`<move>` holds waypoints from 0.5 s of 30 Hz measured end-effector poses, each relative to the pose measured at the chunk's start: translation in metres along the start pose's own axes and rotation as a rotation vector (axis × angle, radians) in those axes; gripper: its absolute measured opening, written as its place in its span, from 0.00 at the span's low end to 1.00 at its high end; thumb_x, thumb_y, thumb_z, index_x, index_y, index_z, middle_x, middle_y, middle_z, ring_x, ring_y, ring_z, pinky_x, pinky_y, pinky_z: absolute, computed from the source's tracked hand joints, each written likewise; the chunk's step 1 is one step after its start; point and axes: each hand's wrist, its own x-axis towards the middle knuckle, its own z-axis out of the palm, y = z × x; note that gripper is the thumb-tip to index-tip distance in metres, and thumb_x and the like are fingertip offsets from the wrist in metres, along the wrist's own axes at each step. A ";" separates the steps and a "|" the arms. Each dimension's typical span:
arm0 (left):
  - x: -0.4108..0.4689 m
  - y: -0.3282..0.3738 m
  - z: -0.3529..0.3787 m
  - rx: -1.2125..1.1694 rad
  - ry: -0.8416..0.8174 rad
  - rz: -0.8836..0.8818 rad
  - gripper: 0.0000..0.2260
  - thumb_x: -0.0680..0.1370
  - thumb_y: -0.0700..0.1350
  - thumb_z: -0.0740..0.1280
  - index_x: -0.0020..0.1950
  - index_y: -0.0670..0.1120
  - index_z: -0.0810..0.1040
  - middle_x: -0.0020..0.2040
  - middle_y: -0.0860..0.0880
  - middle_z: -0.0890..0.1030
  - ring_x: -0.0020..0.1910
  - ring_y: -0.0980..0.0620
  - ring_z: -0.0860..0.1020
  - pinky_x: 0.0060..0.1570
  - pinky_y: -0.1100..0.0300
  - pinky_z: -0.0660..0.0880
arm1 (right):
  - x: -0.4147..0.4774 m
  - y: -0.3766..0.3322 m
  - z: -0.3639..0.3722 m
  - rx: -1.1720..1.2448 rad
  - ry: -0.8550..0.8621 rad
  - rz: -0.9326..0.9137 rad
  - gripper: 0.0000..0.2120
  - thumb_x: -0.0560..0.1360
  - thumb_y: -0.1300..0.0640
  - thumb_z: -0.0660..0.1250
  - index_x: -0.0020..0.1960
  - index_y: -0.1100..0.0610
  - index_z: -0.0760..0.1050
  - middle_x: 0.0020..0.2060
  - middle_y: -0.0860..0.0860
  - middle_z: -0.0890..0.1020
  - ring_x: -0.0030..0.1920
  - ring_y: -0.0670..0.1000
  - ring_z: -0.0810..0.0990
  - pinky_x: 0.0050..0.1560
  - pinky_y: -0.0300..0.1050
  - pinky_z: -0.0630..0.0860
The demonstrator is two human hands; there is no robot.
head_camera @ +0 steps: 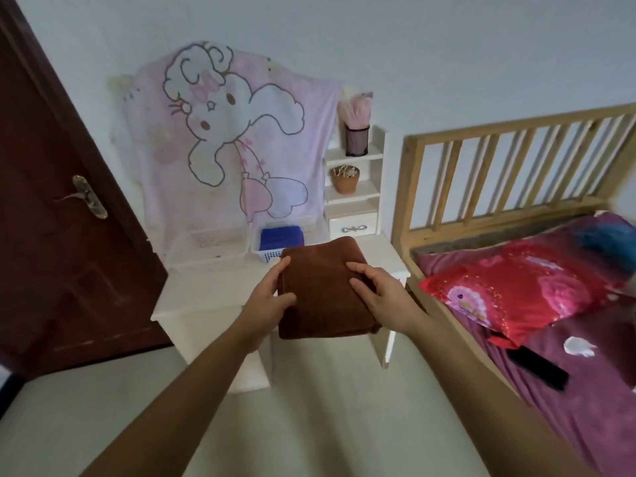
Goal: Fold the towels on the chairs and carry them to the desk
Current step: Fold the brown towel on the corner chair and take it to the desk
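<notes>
Left hand (272, 296) grips the left edge of the folded brown towel (323, 287), thumb on top, fingertips at the far-left corner. Right hand (380, 297) grips the right edge, digits curled onto the top face. Both hands are closed narrow on the towel and hold nothing else.

Towel: thick rectangle, folds look tidy. It's over the front-right part of the tabletop (210, 294), with the near end out past the front edge. Can't tell if the far end touches the surface or hovers just above it.

Step, my read: folding is done for this one, and this is the set-down at the desk.

Next move calls for:
- pushing it further in so the whole towel lands inside the front edge
- lowering it flat
- letting go with both hands together so the folds don't flop open

Landing room is bounded at the back by a white basket (268, 258) holding a blue cloth (280, 237), with a clear bin (206, 249) toward the back-left corner. A small shelf unit (354, 197) stands at the back-right corner.

Beyond that: a pink cartoon blanket (234, 139) hangs behind the desk, a dark door (51, 201) is on the left, and a bed (550, 339) is on the right. No chairs in view, so can't judge how many towels are left.
</notes>
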 end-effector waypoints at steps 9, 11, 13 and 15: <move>0.183 -0.005 -0.055 0.010 0.136 -0.100 0.32 0.76 0.29 0.61 0.74 0.55 0.66 0.65 0.52 0.68 0.56 0.56 0.73 0.46 0.64 0.76 | 0.225 0.023 0.029 0.112 -0.225 0.021 0.19 0.82 0.53 0.63 0.73 0.45 0.70 0.65 0.50 0.76 0.64 0.48 0.74 0.65 0.38 0.68; 0.225 -0.027 -0.071 0.042 0.144 -0.134 0.33 0.75 0.29 0.61 0.75 0.56 0.66 0.68 0.51 0.68 0.60 0.51 0.72 0.51 0.63 0.76 | 0.265 0.033 0.050 0.123 -0.279 0.040 0.21 0.81 0.53 0.64 0.73 0.45 0.69 0.66 0.49 0.76 0.64 0.48 0.74 0.65 0.39 0.69; 0.268 -0.049 -0.083 0.068 0.122 -0.170 0.33 0.75 0.30 0.62 0.75 0.58 0.65 0.71 0.50 0.66 0.65 0.48 0.71 0.59 0.56 0.76 | 0.304 0.046 0.070 0.115 -0.320 0.069 0.22 0.81 0.53 0.65 0.74 0.45 0.68 0.67 0.49 0.75 0.65 0.48 0.74 0.66 0.41 0.70; 0.315 -0.071 -0.094 0.076 0.074 -0.192 0.33 0.75 0.31 0.62 0.75 0.57 0.64 0.72 0.48 0.66 0.66 0.47 0.70 0.62 0.52 0.75 | 0.343 0.061 0.091 0.117 -0.333 0.115 0.23 0.80 0.55 0.65 0.74 0.45 0.68 0.68 0.50 0.74 0.65 0.50 0.73 0.69 0.47 0.71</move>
